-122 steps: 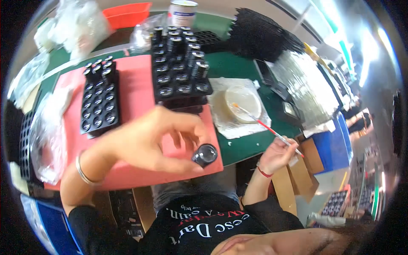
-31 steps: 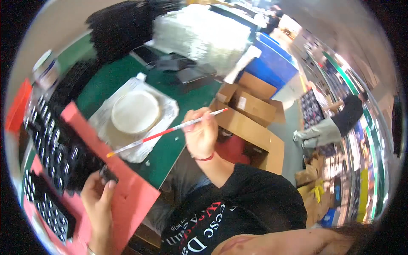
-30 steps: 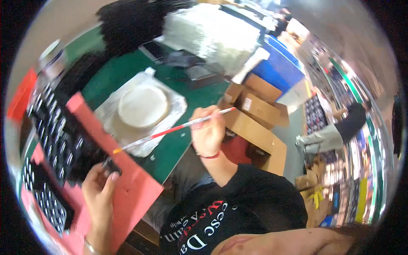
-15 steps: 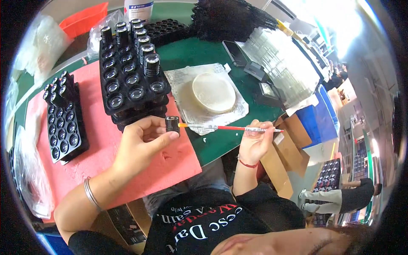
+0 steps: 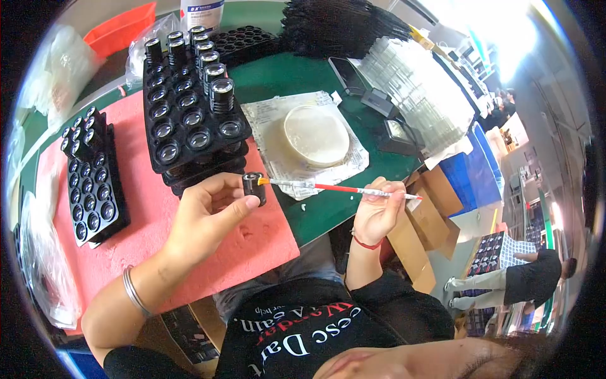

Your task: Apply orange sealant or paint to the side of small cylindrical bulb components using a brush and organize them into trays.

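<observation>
My left hand [image 5: 205, 218] pinches a small black lens barrel [image 5: 254, 187] above the red foam mat [image 5: 189, 252]. My right hand [image 5: 377, 211] holds a thin red-and-white brush [image 5: 338, 187] level, its orange tip touching the barrel's side. Behind them, a shallow round white dish [image 5: 315, 134] sits on a clear plastic sheet [image 5: 278, 165]. A stack of black trays [image 5: 189, 126] filled with lens barrels stands just beyond my left hand.
A second black tray [image 5: 91, 183] with small lenses lies on the mat's left. An orange bin [image 5: 123, 26], plastic bags, black tray stacks [image 5: 341, 25] and clear trays [image 5: 420, 95] crowd the green table's far side. Cardboard boxes [image 5: 426, 221] sit by my right. A person [image 5: 511, 287] stands at lower right.
My head has swung back to the mat. My left hand has lifted the barrel off the mat, and my right hand has brought the brush tip up against it.
</observation>
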`<state>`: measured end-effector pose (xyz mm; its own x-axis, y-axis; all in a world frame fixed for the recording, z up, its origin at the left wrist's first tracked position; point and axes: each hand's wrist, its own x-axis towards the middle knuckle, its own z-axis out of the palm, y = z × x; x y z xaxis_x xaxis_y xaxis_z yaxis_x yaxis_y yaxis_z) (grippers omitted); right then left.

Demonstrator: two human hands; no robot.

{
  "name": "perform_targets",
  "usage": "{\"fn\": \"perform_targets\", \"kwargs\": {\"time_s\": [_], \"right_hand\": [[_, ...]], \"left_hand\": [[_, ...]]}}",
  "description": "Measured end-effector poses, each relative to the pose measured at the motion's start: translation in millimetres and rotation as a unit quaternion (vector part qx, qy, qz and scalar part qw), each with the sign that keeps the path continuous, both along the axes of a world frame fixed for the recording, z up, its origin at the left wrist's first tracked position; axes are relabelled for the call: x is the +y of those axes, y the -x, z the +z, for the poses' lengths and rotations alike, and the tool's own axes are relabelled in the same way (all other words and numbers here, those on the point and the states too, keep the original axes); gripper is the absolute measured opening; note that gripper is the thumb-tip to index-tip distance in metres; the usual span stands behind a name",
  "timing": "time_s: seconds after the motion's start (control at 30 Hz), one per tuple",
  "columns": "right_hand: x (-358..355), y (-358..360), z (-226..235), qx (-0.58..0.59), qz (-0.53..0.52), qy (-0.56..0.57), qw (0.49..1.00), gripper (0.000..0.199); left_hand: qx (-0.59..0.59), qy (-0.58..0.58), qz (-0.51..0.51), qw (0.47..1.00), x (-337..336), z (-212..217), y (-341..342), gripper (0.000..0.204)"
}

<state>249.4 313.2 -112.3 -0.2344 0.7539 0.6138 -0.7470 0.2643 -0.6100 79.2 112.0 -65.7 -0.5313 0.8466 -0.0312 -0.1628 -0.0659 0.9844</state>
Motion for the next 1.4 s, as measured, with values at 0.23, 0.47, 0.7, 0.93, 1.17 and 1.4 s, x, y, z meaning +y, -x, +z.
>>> {"fn": "perform_targets", "kwargs": {"time_s": [0.23, 0.47, 0.7, 0.93, 1.17, 1.4], "right_hand": [[-1, 2, 1, -0.003, 0.002, -0.028, 1.000, 0.026], [1, 1, 2, 0.054, 0.014, 0.033, 0.998, 0.026], [2, -1, 0, 0.015, 0.006, -0.005, 1.000, 0.026], [1, 0, 1, 0.027, -0.007, 0.004, 1.000, 0.025], [-6, 10, 6, 0.077, -0.058, 0.082, 0.992, 0.028], [6, -8, -3, 0.087, 0.009, 0.040, 0.995, 0.023]], "left_hand": [[-0.021, -0.016, -0.038, 0.999, -2, 3, 2, 0.024], [-0.011, -0.002, -0.049, 0.999, -2, 3, 1, 0.024], [0.012, 0.014, -0.032, 0.999, 0, 3, -1, 0.021], [0.019, 0.011, -0.055, 0.998, 0, 5, 0, 0.023], [0.132, -0.005, -0.112, 0.985, -13, 7, -3, 0.026], [0.348, -0.075, -0.239, 0.903, -51, 105, 15, 0.029]]}}
